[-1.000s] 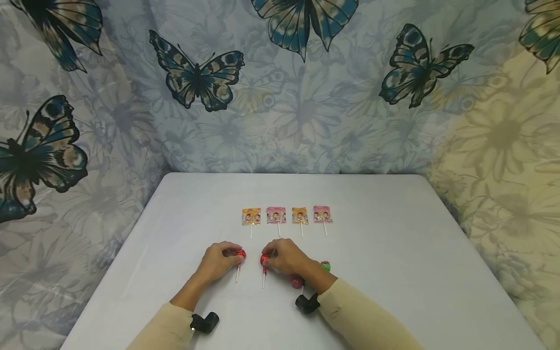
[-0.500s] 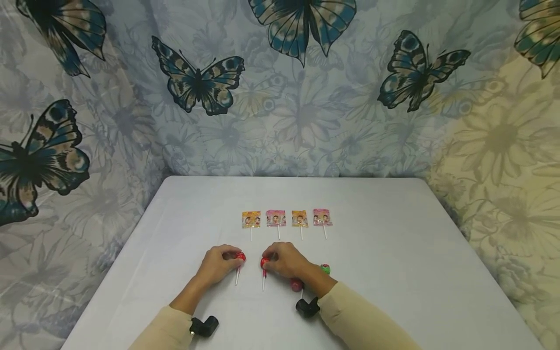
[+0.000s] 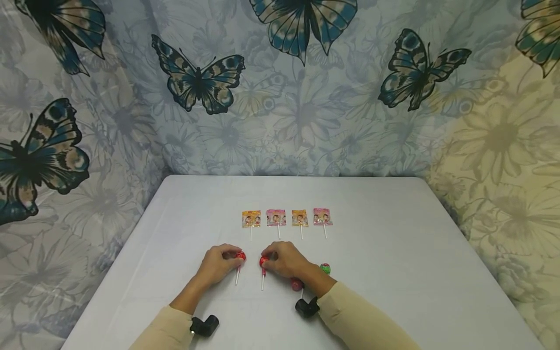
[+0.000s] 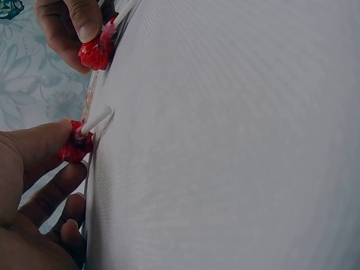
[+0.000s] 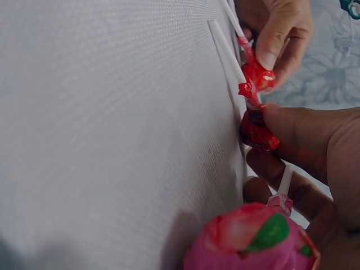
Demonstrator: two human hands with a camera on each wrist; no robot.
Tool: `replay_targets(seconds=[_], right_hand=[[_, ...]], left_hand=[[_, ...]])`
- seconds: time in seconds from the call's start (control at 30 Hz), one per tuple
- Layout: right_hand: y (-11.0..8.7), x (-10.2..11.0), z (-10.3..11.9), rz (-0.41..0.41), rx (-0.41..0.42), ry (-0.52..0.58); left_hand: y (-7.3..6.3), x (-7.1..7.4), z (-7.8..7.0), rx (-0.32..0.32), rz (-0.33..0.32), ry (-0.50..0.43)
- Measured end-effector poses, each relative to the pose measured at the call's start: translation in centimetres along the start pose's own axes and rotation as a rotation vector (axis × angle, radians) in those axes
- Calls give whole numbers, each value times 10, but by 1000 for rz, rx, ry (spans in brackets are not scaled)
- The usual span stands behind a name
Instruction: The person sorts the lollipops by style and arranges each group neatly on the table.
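My left hand [image 3: 218, 264] pinches the red-wrapped head of a lollipop [image 4: 75, 147] between thumb and fingers, its white stick pointing toward me. Just to the right, my right hand [image 3: 285, 259] pinches a second red lollipop [image 5: 259, 126] the same way, its stick roughly parallel to the first. A gap of white table separates the two candies. Under my right forearm lies a dark pink lollipop [image 3: 296, 284], partly hidden. Beyond that forearm shows the green head of another lollipop [image 3: 325, 268], its stick hidden.
Farther back, a row of flat-wrapped lollipops lies across the white table [image 3: 385, 218]: orange [image 3: 251, 219], pink [image 3: 276, 218], orange [image 3: 299, 218] and pink [image 3: 323, 217], sticks toward me. A butterfly-patterned cloth [image 3: 302, 121] hangs behind the table's far edge.
Both hands stay on their red lollipops with almost no motion. The right one shifts very slightly left. The head view tilts a little.
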State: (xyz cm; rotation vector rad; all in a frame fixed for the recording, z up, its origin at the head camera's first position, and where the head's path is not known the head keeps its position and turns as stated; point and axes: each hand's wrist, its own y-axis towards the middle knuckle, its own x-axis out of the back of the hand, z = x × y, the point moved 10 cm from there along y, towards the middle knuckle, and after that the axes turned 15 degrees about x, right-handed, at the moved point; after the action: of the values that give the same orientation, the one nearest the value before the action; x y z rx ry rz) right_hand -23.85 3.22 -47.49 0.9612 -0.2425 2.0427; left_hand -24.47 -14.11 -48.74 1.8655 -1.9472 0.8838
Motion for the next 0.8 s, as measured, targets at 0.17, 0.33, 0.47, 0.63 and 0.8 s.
replay_targets(seconds=[0.17,0.33,0.47,0.63,0.8], right_hand=[[0,-1,-2,5,-13,-9],[1,0,-1,11,-19,-9],[0,0,-1,19,-29,-9],[1,-1,-1,23,-25,-14],[1,-1,-1,23,-18,-14]], left_hand=[[0,0,0,-3,-6,-2],[1,0,1,1,-7,5],[1,0,1,8,-4,7],[-1,0,-1,-6,1,7],[-1,0,-5,-40,7,3]])
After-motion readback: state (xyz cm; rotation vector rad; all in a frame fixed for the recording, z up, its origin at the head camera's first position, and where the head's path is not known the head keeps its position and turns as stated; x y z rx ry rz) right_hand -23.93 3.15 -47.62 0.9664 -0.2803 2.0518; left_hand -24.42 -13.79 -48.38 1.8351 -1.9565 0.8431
